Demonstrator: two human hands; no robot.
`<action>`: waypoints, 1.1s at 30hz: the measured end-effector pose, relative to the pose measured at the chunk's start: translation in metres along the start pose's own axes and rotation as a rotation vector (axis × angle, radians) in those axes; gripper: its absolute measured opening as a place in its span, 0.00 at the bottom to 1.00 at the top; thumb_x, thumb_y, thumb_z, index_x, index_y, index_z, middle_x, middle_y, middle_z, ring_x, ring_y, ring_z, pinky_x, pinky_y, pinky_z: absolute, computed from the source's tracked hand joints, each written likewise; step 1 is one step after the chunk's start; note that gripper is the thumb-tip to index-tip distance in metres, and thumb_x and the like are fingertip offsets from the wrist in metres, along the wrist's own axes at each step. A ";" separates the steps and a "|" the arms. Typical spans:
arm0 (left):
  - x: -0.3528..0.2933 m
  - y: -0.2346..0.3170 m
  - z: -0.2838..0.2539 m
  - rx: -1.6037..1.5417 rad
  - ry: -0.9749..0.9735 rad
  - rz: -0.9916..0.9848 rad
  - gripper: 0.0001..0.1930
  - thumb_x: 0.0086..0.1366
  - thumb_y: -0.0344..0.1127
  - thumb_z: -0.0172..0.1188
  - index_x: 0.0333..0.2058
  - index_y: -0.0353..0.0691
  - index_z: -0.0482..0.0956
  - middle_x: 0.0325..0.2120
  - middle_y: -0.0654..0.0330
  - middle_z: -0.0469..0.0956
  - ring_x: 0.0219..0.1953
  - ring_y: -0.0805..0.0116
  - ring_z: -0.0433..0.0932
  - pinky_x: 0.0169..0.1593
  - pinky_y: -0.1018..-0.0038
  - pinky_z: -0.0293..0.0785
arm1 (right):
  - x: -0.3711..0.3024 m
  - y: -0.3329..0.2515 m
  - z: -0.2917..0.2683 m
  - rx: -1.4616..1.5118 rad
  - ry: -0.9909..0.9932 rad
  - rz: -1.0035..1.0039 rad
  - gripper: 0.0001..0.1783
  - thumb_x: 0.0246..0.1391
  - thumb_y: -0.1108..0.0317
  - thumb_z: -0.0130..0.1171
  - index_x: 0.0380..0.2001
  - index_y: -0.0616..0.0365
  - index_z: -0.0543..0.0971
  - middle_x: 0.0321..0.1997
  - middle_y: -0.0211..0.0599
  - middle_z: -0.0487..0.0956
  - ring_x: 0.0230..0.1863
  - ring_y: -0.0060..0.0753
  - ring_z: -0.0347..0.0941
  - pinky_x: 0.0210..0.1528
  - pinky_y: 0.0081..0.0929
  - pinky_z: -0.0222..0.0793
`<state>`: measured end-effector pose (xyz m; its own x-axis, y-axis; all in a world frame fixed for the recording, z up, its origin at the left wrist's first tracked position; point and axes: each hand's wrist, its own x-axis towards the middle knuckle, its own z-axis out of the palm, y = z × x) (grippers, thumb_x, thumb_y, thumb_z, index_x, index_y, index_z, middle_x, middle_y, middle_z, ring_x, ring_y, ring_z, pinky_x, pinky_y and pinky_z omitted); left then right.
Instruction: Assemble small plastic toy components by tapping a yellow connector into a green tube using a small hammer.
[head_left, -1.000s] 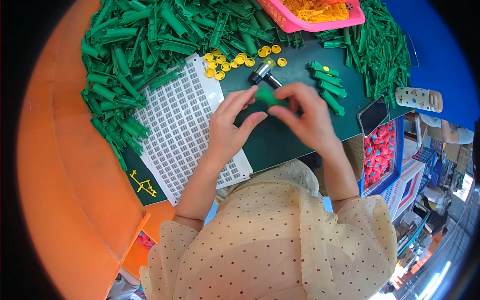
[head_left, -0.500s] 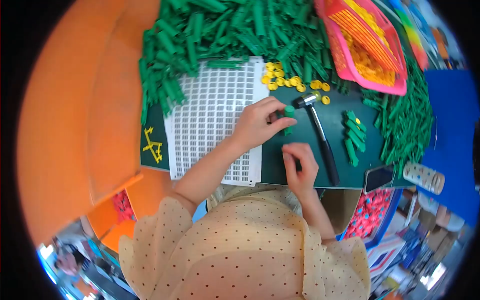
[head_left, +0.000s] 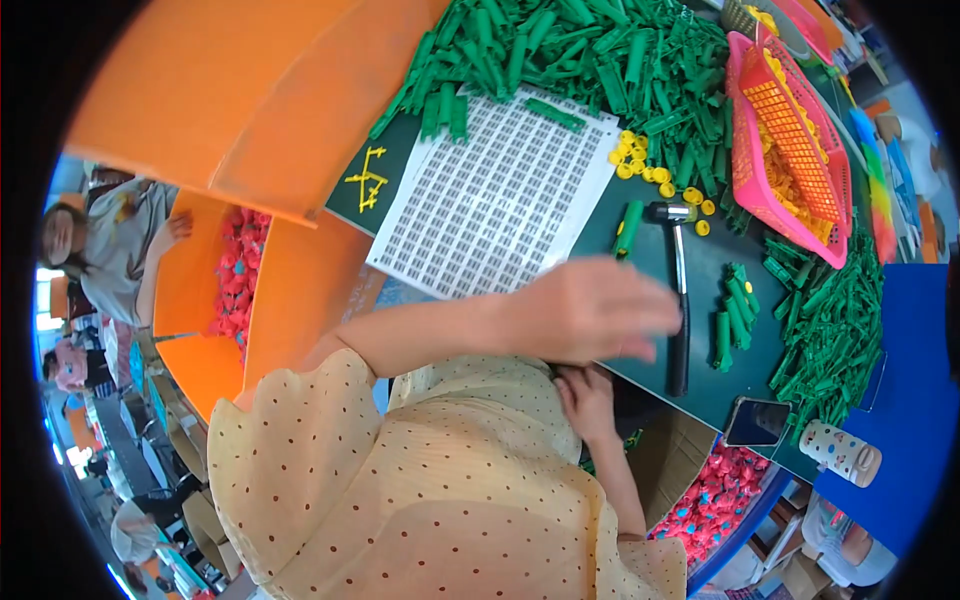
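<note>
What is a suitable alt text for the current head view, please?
A person's blurred left hand is near a hammer on a dark green table; the right hand is low, beside the dotted shirt. Also visible are a white printed sheet, yellow caps, heaped green plastic pieces and a pink basket.

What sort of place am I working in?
Probably a small-parts assembly workshop: green plastic parts lie heaped on the worktable, a mallet lies near yellow caps, and pinkish-red pieces are massed below the table's edge.
</note>
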<state>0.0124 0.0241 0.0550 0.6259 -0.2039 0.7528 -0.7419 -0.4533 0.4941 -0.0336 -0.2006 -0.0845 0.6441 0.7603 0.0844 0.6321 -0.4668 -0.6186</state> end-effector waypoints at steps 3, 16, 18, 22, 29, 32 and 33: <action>-0.049 0.027 0.025 -0.007 -0.225 0.154 0.16 0.55 0.39 0.67 0.41 0.42 0.79 0.41 0.59 0.79 0.31 0.65 0.78 0.32 0.72 0.74 | -0.025 0.061 0.029 0.214 0.040 0.226 0.23 0.53 0.61 0.58 0.51 0.58 0.73 0.55 0.48 0.72 0.57 0.53 0.67 0.57 0.46 0.63; -0.185 -0.023 0.068 0.467 -0.686 -0.251 0.17 0.63 0.38 0.54 0.49 0.40 0.77 0.61 0.61 0.67 0.64 0.58 0.62 0.65 0.63 0.59 | 0.007 0.113 0.031 -0.471 0.086 0.305 0.16 0.56 0.66 0.53 0.45 0.60 0.78 0.47 0.50 0.78 0.47 0.55 0.74 0.50 0.47 0.70; -0.186 -0.026 0.073 0.363 -0.686 -0.356 0.17 0.64 0.38 0.53 0.50 0.40 0.77 0.60 0.60 0.68 0.63 0.57 0.63 0.67 0.63 0.56 | 0.005 0.116 0.040 -0.443 0.153 0.380 0.16 0.55 0.65 0.54 0.44 0.59 0.79 0.47 0.48 0.79 0.48 0.55 0.75 0.51 0.47 0.70; -0.183 -0.022 0.070 0.233 -0.620 -0.485 0.18 0.65 0.38 0.53 0.52 0.41 0.77 0.60 0.61 0.69 0.63 0.58 0.63 0.66 0.63 0.57 | 0.007 0.107 0.038 -0.459 0.250 0.362 0.15 0.55 0.65 0.54 0.44 0.59 0.79 0.46 0.47 0.80 0.47 0.55 0.75 0.50 0.47 0.70; -0.175 -0.021 0.068 0.126 -0.621 -0.614 0.20 0.64 0.35 0.55 0.54 0.41 0.74 0.60 0.60 0.69 0.62 0.59 0.65 0.65 0.67 0.60 | 0.005 0.111 0.039 -0.502 0.211 0.362 0.15 0.54 0.66 0.55 0.43 0.58 0.80 0.45 0.47 0.80 0.47 0.54 0.76 0.50 0.46 0.70; -0.181 -0.025 0.071 0.194 -0.632 -0.513 0.19 0.65 0.36 0.53 0.55 0.41 0.73 0.60 0.61 0.68 0.62 0.60 0.65 0.65 0.68 0.59 | 0.003 0.114 0.041 -0.525 0.213 0.354 0.14 0.54 0.66 0.55 0.42 0.58 0.80 0.44 0.46 0.80 0.45 0.53 0.76 0.49 0.46 0.71; -0.183 -0.026 0.072 0.208 -0.623 -0.485 0.19 0.66 0.37 0.52 0.55 0.41 0.73 0.60 0.61 0.68 0.62 0.60 0.65 0.65 0.68 0.59 | 0.003 0.115 0.042 -0.524 0.238 0.336 0.14 0.53 0.66 0.56 0.41 0.58 0.81 0.43 0.46 0.81 0.45 0.53 0.77 0.48 0.45 0.71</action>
<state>-0.0650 0.0108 -0.1268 0.9303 -0.3608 0.0658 -0.3325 -0.7543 0.5661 0.0233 -0.2329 -0.1884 0.8821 0.4426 0.1610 0.4675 -0.8643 -0.1852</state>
